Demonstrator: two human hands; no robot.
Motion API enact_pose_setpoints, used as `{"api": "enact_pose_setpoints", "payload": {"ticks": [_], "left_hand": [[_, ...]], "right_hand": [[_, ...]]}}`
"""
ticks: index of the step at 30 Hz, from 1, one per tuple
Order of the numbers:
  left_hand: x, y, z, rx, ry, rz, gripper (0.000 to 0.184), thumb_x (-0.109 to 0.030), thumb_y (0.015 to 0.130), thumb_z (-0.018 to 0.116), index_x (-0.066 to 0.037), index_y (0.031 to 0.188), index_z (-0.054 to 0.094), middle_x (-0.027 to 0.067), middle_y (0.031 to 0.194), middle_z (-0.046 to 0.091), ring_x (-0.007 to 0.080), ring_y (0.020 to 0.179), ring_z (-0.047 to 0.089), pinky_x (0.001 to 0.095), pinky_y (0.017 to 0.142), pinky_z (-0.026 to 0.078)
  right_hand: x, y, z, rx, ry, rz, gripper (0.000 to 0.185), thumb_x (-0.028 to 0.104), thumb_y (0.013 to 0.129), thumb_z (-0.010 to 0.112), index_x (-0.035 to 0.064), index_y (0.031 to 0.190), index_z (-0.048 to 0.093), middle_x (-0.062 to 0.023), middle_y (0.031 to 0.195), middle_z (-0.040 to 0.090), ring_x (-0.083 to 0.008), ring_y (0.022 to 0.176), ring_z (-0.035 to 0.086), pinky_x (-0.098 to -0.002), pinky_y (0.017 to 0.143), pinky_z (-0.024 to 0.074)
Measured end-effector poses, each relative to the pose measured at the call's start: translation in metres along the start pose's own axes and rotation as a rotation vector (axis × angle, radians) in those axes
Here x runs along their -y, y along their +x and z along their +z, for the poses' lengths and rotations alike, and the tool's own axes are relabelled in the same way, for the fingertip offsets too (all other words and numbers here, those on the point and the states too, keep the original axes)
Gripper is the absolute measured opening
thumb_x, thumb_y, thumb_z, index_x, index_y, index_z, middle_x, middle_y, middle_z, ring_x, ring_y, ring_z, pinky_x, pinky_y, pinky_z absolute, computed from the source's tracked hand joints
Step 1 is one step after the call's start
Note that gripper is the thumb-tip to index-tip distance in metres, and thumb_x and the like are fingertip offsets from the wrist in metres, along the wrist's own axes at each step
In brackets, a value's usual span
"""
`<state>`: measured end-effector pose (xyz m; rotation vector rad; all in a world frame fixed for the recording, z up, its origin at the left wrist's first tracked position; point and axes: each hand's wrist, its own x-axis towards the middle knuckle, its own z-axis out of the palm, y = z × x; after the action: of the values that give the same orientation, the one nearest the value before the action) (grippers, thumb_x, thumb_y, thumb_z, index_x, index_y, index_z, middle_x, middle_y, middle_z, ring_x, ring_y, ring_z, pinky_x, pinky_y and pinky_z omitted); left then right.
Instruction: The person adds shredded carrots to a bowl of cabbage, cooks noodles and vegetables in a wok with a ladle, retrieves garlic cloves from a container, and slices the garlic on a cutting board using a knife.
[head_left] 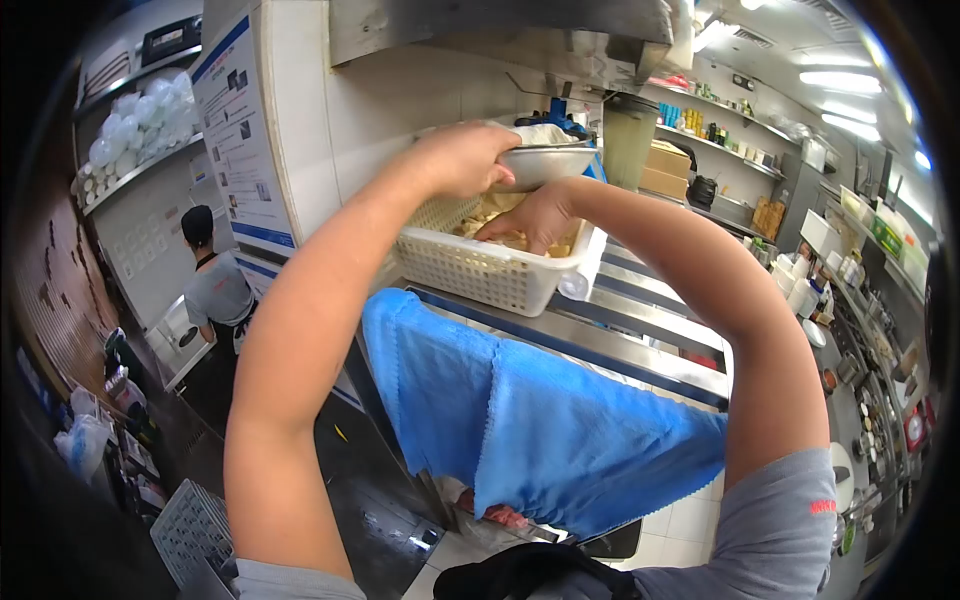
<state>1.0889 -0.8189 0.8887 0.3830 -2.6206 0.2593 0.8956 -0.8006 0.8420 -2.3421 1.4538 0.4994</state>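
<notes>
A white perforated plastic basket point(480, 272) rests on a slatted metal rack point(640, 310), with pale yellowish pieces point(490, 215) inside. My left hand point(468, 160) grips the rim of a metal bowl point(548, 165), which is held over the back of the basket and has something whitish in it. Inside the basket, my right hand point(532, 220) reaches down among the pieces with its fingers spread. Its fingertips are partly hidden by the pieces. A blue cloth point(540, 420) hangs from the rack's front bar, below the basket.
Another person point(218, 280) stands at the far left by a counter. A poster point(240, 140) is on the wall at left. Behind the rack stands a cloudy container point(628, 140). Shelves and a crowded counter run along the right. A grey crate point(195, 535) sits low at left.
</notes>
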Motion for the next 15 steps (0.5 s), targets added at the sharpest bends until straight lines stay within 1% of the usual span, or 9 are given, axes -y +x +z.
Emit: {"api": "enact_pose_setpoints", "payload": {"ticks": [1,2,6,8,11,12,13,15], "left_hand": [[0.004,0.000,0.007,-0.008,-0.026,-0.004,0.032,-0.018,0.091,0.069,-0.006,0.120,0.063,0.0111,0.108,0.073,0.0324,0.110,0.064,0.0441,0.093,0.051],[0.007,-0.001,0.015,-0.051,-0.001,-0.025,0.024,-0.020,0.090,0.071,-0.007,0.109,0.065,0.0071,0.110,0.074,0.0304,0.109,0.067,0.0446,0.089,0.053],[0.001,-0.003,0.026,-0.065,-0.048,-0.072,0.019,-0.018,0.091,0.070,-0.006,0.104,0.063,0.0055,0.109,0.075,0.0291,0.108,0.068,0.0440,0.088,0.053],[0.001,-0.003,0.027,-0.056,-0.089,-0.111,0.034,-0.017,0.091,0.068,-0.008,0.123,0.062,0.0076,0.110,0.075,0.0324,0.109,0.066,0.0446,0.091,0.052],[0.007,0.001,0.035,-0.076,-0.074,-0.087,0.035,-0.018,0.091,0.068,-0.010,0.124,0.062,0.0069,0.110,0.075,0.0324,0.109,0.066,0.0448,0.091,0.052],[0.005,-0.001,0.036,-0.074,-0.046,-0.085,0.035,-0.019,0.091,0.069,-0.011,0.125,0.062,0.0067,0.110,0.075,0.0322,0.109,0.066,0.0451,0.090,0.052],[0.004,-0.002,0.035,-0.071,-0.053,-0.087,0.035,-0.019,0.091,0.069,-0.011,0.125,0.062,0.0067,0.110,0.075,0.0322,0.109,0.066,0.0451,0.090,0.052],[0.003,-0.004,0.035,-0.062,-0.011,-0.066,0.036,-0.020,0.091,0.069,-0.011,0.125,0.062,0.0066,0.109,0.075,0.0321,0.109,0.066,0.0453,0.090,0.052]], "right_hand": [[0.005,-0.005,-0.003,0.010,-0.052,0.037,0.107,0.045,0.072,0.084,0.0243,0.161,0.029,-0.0160,0.154,0.044,-0.0329,0.146,0.036,-0.0411,0.119,0.0255],[0.010,-0.010,-0.004,0.003,-0.057,0.066,0.103,0.044,0.070,0.085,0.0258,0.159,0.035,-0.0155,0.150,0.049,-0.0326,0.144,0.040,-0.0416,0.118,0.0273],[0.018,-0.014,0.000,-0.053,-0.056,0.004,0.102,0.043,0.070,0.085,0.0279,0.158,0.037,-0.0142,0.150,0.050,-0.0329,0.144,0.040,-0.0421,0.117,0.0280],[0.026,-0.015,0.005,-0.098,0.064,-0.003,0.099,0.040,0.070,0.084,0.0276,0.157,0.039,-0.0125,0.149,0.052,-0.0326,0.143,0.040,-0.0428,0.117,0.0292],[0.019,-0.012,0.002,-0.090,0.035,-0.014,0.097,0.039,0.069,0.083,0.0278,0.156,0.042,-0.0119,0.148,0.053,-0.0324,0.143,0.041,-0.0424,0.117,0.0299],[0.021,-0.017,0.003,-0.108,0.016,0.024,0.096,0.040,0.068,0.083,0.0272,0.155,0.045,-0.0123,0.148,0.053,-0.0319,0.143,0.042,-0.0418,0.117,0.0305],[0.024,-0.021,0.003,-0.103,0.020,0.025,0.096,0.040,0.068,0.083,0.0272,0.155,0.045,-0.0123,0.148,0.053,-0.0319,0.143,0.042,-0.0418,0.117,0.0305],[0.029,-0.028,0.005,-0.125,-0.031,0.037,0.086,0.029,0.078,0.079,0.0226,0.156,0.042,-0.0098,0.143,0.059,-0.0255,0.135,0.049,-0.0391,0.114,0.0326]]}}
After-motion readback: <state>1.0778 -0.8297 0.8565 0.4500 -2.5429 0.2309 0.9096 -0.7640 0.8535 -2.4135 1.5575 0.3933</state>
